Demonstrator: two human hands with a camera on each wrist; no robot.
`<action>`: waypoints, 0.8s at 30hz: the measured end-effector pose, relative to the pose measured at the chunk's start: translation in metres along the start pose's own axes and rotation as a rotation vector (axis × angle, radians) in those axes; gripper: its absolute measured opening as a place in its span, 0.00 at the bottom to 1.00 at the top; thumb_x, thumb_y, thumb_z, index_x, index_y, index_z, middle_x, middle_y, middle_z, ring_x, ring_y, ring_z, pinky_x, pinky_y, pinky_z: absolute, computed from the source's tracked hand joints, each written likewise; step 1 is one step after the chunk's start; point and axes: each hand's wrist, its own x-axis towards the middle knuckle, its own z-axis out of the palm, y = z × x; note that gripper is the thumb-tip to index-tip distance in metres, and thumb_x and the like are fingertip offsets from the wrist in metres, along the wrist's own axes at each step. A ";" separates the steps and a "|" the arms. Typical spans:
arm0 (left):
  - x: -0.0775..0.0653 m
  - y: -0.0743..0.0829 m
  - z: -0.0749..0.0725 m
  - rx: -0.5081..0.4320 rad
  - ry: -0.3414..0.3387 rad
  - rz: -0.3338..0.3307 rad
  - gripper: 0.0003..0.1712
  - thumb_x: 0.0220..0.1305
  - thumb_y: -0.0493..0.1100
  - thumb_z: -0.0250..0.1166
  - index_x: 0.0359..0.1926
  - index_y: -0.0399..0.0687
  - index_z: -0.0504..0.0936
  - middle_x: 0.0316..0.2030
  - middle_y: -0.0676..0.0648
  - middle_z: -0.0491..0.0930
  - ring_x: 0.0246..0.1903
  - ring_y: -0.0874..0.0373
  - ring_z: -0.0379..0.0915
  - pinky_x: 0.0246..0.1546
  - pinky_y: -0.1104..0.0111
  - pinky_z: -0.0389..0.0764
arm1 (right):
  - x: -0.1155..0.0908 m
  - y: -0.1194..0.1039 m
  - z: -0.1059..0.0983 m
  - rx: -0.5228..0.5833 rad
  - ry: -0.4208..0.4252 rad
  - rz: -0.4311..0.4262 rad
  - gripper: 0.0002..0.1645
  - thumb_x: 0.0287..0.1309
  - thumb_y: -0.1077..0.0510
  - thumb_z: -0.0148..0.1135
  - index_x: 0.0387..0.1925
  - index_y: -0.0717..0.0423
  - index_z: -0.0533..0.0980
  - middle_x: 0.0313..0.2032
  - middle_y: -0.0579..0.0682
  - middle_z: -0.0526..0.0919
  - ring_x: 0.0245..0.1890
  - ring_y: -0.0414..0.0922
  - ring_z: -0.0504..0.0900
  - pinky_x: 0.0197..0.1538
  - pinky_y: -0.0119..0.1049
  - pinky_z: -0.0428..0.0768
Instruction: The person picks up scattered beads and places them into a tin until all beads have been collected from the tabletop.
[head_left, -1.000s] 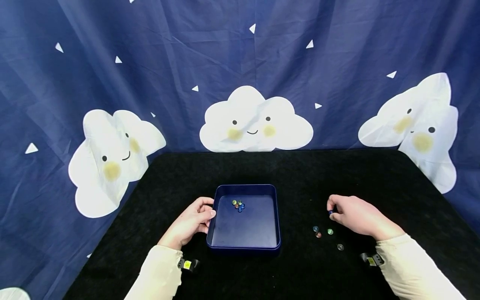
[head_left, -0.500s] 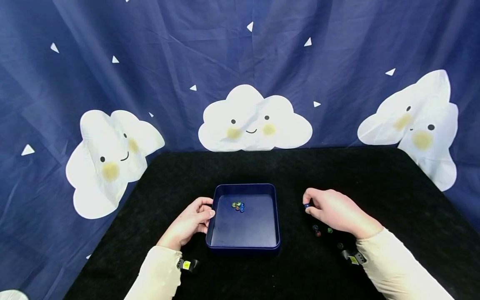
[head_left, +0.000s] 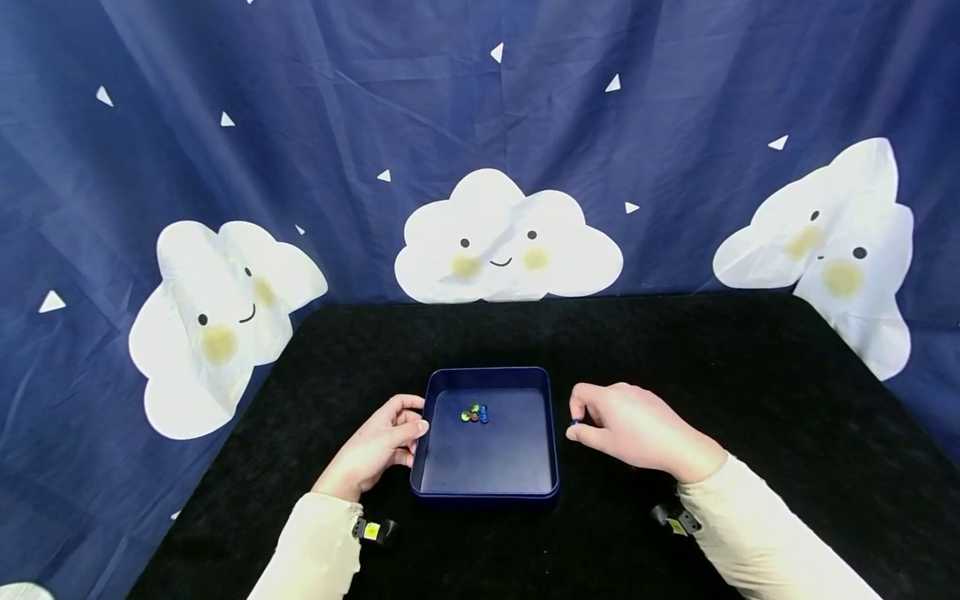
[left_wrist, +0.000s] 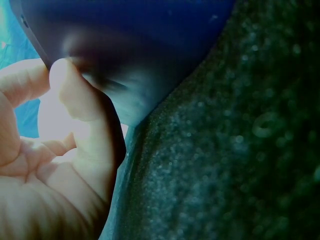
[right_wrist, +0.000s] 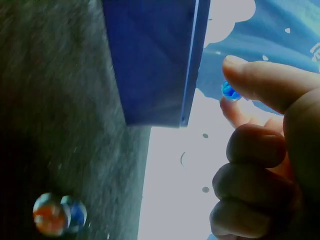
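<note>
Between thumb and forefinger my right hand (head_left: 630, 427) pinches a blue glass marble (right_wrist: 230, 91), held up just right of a dark blue square tray (head_left: 555, 450). The right wrist view shows its other fingers curled below, with the tray's outer wall (right_wrist: 155, 65) in front of the marble. My left hand (head_left: 378, 442) grips the tray's left side, its thumb (left_wrist: 75, 90) against the wall near the rim. Inside the tray, toward the back left, lies a small cluster of marbles (head_left: 475, 414) in green, orange-brown and blue.
An orange marble (right_wrist: 50, 215) and a blue marble (right_wrist: 75, 212) lie on the black cloth beneath my right hand; the hand and sleeve hide that patch in the head view. A blue curtain (head_left: 337, 108) with cloud faces hangs behind the black table (head_left: 360, 350).
My right hand has moved left with the blue marble, from over the loose marbles to beside the tray's right wall. The marbles in the tray have shifted slightly. The left hand keeps its place.
</note>
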 end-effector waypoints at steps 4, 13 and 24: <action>0.000 -0.001 -0.001 0.000 0.000 0.006 0.28 0.67 0.36 0.63 0.63 0.33 0.64 0.37 0.42 0.74 0.28 0.59 0.72 0.24 0.69 0.79 | 0.007 -0.007 0.005 -0.018 0.013 -0.046 0.15 0.56 0.46 0.73 0.30 0.35 0.71 0.17 0.32 0.63 0.18 0.32 0.64 0.23 0.32 0.67; 0.001 0.001 -0.001 -0.008 0.008 -0.001 0.27 0.67 0.36 0.63 0.63 0.35 0.65 0.37 0.41 0.74 0.27 0.59 0.72 0.24 0.69 0.78 | 0.010 -0.011 0.013 -0.010 -0.014 -0.042 0.10 0.58 0.47 0.72 0.36 0.37 0.76 0.17 0.33 0.64 0.18 0.32 0.64 0.24 0.32 0.67; 0.001 0.000 0.000 -0.013 0.015 -0.014 0.26 0.67 0.37 0.63 0.62 0.36 0.66 0.36 0.43 0.74 0.27 0.59 0.72 0.24 0.69 0.79 | 0.011 -0.010 0.015 -0.005 -0.014 -0.040 0.09 0.60 0.48 0.70 0.36 0.35 0.76 0.18 0.32 0.65 0.18 0.32 0.65 0.23 0.32 0.68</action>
